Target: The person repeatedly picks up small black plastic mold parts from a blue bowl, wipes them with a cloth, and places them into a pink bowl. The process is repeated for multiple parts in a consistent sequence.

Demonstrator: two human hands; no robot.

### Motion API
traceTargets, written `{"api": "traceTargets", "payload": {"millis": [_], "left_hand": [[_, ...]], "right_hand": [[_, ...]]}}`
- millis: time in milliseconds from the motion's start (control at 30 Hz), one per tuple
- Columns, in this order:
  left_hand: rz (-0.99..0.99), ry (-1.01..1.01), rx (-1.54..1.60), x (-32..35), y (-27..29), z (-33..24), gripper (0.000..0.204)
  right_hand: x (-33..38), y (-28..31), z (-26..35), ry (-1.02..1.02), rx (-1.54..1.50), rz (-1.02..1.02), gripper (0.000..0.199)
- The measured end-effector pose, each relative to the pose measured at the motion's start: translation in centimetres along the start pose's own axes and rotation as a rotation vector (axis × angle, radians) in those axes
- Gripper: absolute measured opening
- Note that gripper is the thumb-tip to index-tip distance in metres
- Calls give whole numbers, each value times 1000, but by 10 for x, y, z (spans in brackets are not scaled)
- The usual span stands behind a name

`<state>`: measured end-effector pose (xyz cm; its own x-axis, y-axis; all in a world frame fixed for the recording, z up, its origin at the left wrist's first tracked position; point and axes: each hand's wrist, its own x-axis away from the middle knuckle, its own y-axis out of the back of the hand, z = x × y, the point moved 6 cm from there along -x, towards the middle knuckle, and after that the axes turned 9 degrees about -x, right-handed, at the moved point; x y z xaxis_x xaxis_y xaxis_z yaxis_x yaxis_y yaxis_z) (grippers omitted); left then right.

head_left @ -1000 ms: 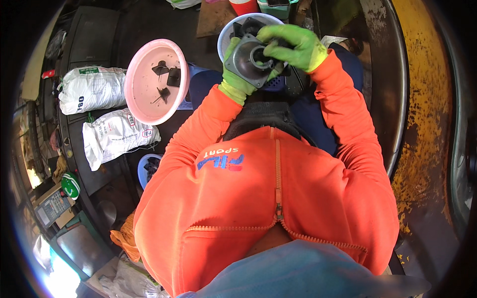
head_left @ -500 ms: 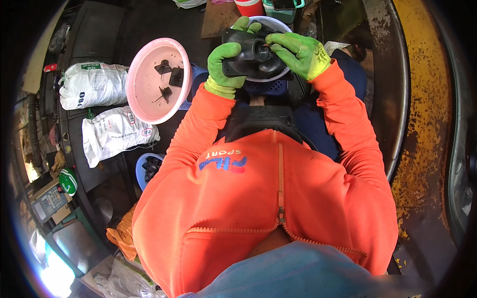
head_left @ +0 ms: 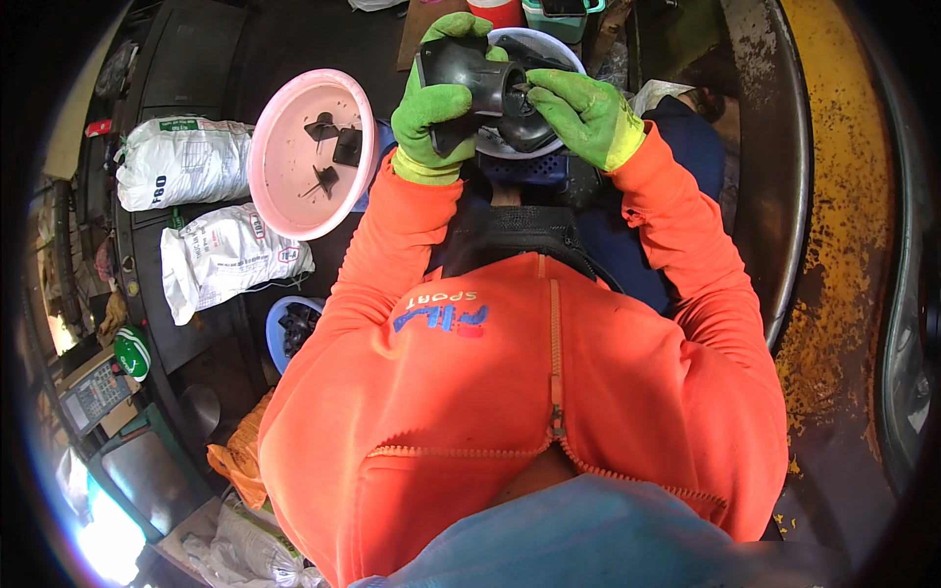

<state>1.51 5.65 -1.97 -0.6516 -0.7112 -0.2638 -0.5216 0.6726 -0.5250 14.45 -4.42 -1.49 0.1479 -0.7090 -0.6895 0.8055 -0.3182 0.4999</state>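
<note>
My left hand (head_left: 431, 125), in a green rubber-coated glove, wraps round a black plastic fitting (head_left: 480, 80). This piece has a flat flange plate and a short round tube, whose open end faces right. My right hand (head_left: 586, 116), gloved alike, is closed in a pinch at the tube's mouth. A small dark tip shows at its fingertips, too small to name. Below and behind the fitting stands a pale lilac basin (head_left: 576, 61) with more black plastic parts (head_left: 527, 127) in it.
At the left, a pink basin (head_left: 286, 127) holds a few small black pieces (head_left: 348, 147). Two white printed sacks (head_left: 186, 167) lie beyond it. Lower down is a blue basin (head_left: 275, 333) of dark parts. A red tub (head_left: 495, 12) and a green container (head_left: 559, 27) stand at the far edge.
My left hand has turned the fitting, so its tube mouth faces more to the right, and has shifted slightly left and up. My right hand stays pinched at the opening.
</note>
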Motion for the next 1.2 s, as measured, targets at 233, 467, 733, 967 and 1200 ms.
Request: {"api": "traceTargets", "payload": {"millis": [233,467,733,967,1200], "left_hand": [[135,-185,-45,-13,-9,-11,72],[11,-342,-293,-9,-21,-22,74],[284,-561,-558,-16,-14,-27,66],[315,-869,-1034,-16,-17,-37,62],[15,-248,-312,-20,38,-10,84]], "right_hand": [[8,-8,-12,-538,-556,-73,25],[9,-8,-6,-635,-684,-121,30],[14,-16,0,-838,-1005,-132,32],[20,-27,4,-1127,-1578,-97,35],[3,-6,-80,-972,-1518,-303,37]]}}
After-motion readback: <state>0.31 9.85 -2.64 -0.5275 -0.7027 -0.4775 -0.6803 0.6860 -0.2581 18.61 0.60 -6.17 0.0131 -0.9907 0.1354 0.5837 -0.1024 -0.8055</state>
